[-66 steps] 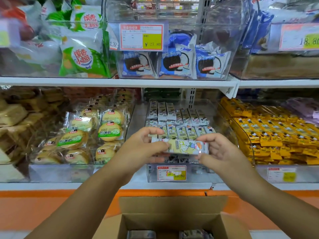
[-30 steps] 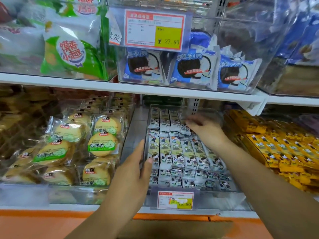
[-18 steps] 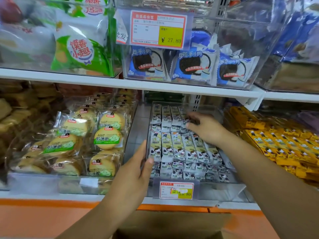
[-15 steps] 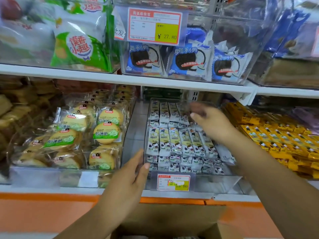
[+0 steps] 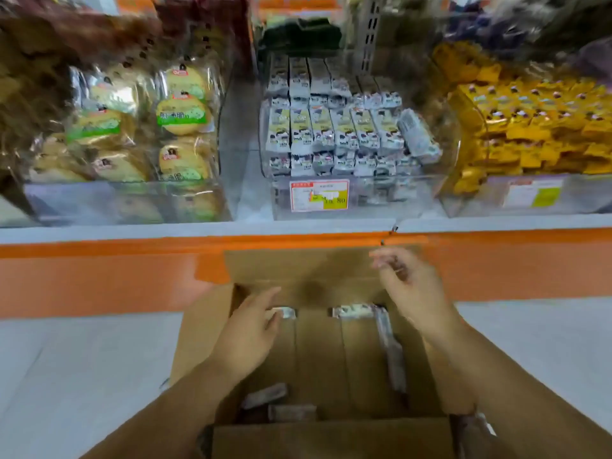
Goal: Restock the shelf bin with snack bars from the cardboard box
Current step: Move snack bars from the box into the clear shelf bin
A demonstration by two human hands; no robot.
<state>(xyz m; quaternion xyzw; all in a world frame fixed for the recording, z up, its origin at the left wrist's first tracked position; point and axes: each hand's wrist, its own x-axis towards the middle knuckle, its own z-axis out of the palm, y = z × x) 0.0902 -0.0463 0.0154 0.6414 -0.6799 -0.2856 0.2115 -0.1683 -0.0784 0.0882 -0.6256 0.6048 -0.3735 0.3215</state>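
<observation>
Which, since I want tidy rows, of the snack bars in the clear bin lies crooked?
The grey-wrapped snack bar at the right end of the front row in the clear plastic bin: it lies slanted, its neighbours straight and parallel.

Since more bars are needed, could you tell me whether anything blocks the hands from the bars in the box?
Nothing visible does. The box is open, the bars lie uncovered, and the left hand and right hand hover over it.

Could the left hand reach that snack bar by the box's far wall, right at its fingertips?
Likely yes: the cardboard box is open, the left hand hovers in it, and the snack bar lies bare just beyond its fingers.
</observation>
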